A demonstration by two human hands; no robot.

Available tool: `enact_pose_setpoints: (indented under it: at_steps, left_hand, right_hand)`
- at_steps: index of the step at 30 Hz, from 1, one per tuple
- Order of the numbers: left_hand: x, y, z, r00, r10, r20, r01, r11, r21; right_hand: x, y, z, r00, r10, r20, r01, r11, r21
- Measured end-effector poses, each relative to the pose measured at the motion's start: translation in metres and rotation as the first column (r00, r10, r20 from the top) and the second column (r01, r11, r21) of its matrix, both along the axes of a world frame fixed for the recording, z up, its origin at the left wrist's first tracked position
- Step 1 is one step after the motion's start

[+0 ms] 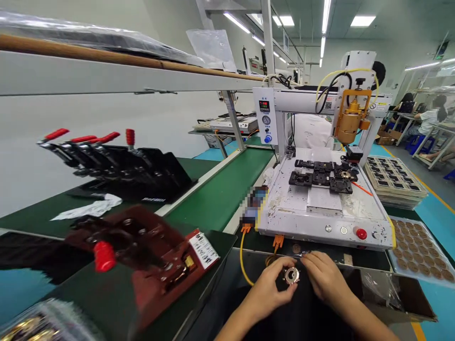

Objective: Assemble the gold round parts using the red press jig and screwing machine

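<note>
Ring-shaped metal part (296, 277), lower frame, right of centre, could drop if your left hand (269, 287), pinching its edge, slackens; your right hand's (325, 275) grip I cannot tell.

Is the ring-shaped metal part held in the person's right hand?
No, the left hand holds the ring-shaped metal part between its thumb and fingers.

The belt (223, 187) runs between the clamps (115, 163), left, and the machine (289, 208), right. The ring (292, 280) is before the machine, left of the carton (414, 294).
</note>
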State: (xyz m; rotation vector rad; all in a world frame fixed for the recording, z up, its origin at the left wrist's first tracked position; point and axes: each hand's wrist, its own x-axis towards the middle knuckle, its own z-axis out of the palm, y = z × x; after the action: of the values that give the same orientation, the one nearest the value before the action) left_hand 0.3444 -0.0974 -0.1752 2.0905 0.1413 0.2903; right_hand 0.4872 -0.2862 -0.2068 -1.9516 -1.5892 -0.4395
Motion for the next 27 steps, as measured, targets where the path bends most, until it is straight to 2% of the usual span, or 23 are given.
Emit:
enact_pose_setpoints:
  at_steps: [2, 5, 10, 15, 19, 27]
  left_hand:
    - [-0.002, 0.005, 0.001, 1.000, 0.020, -0.004, -0.020, 1.000, -0.020]
    - [-0.005, 0.009, 0.001, 0.999, 0.022, -0.031, -0.024, 0.998, -0.058]
    - [0.003, 0.013, -0.007, 0.993, -0.060, -0.105, 0.045, 0.990, -0.136]
    - [0.020, 0.021, -0.013, 0.981, -0.122, -0.154, 0.091, 0.977, -0.193]
    - [0.019, 0.027, -0.011, 0.966, -0.183, -0.185, 0.138, 0.963, -0.232]
    - [0.011, 0.031, -0.012, 0.949, -0.259, -0.179, 0.175, 0.906, -0.386]
  right_hand:
    - [-0.007, 0.021, -0.015, 0.998, -0.063, 0.001, 0.063, 0.996, -0.057]
    - [-0.008, 0.031, -0.027, 0.992, -0.119, -0.029, 0.117, 0.991, -0.065]
    - [-0.001, 0.032, -0.029, 0.985, -0.156, -0.069, 0.151, 0.985, -0.079]
    - [0.008, 0.044, -0.029, 0.985, -0.169, -0.033, 0.167, 0.984, -0.060]
    - [0.011, 0.043, -0.037, 0.993, -0.113, 0.019, 0.113, 0.994, 0.006]
    - [0.011, 0.029, -0.067, 0.988, 0.084, 0.129, -0.105, 0.980, 0.171]
